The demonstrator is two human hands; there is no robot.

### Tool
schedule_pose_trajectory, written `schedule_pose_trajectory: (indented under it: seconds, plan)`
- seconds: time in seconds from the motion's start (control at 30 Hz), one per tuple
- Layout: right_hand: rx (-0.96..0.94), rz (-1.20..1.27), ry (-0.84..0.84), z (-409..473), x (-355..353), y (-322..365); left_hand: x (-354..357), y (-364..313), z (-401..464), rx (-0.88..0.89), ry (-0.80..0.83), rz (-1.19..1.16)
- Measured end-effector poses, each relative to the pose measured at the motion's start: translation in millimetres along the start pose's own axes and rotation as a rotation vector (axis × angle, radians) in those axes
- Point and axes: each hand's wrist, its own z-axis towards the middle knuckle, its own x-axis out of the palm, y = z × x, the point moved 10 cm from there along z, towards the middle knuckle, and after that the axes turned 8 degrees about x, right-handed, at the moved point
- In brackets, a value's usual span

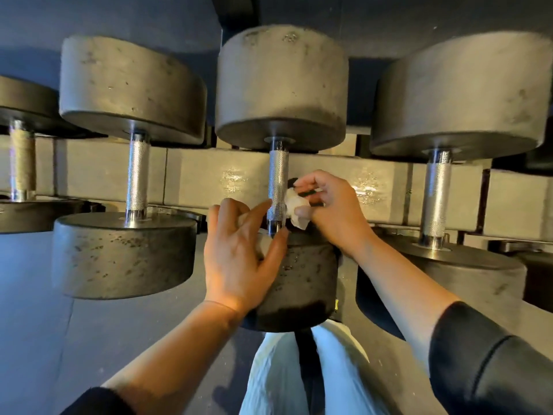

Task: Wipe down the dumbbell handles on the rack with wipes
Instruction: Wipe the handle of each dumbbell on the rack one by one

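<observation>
Several grey round-headed dumbbells lie side by side on the rack (386,181). The middle dumbbell has a knurled steel handle (278,178). My right hand (332,211) pinches a crumpled white wipe (296,209) against the right side of that handle, near its lower end. My left hand (239,253) lies over the near head (302,283) of the same dumbbell, fingers spread and straight, fingertips touching the handle's lower end from the left.
A dumbbell handle (137,175) stands to the left and another handle (436,193) to the right, with a fourth handle (21,163) at the far left edge. Dark floor (89,339) lies below, and my light trousers (299,372) show at bottom centre.
</observation>
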Motion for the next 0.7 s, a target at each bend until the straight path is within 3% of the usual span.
schedule_pose_trajectory:
  seconds: [0.17,0.43,0.7]
  plan:
    - [0.014,0.002,0.093,-6.6,4.3,1.7,1.0,0.7,-2.0,-0.032,0.0,-0.053]
    - [-0.179,0.041,0.01,-12.9,3.7,66.0,-10.6,1.6,0.8,-0.024,-0.066,-0.077]
    - [-0.219,-0.029,-0.032,19.4,82.8,123.8,-96.3,94.8,8.4,0.02,-0.164,0.079]
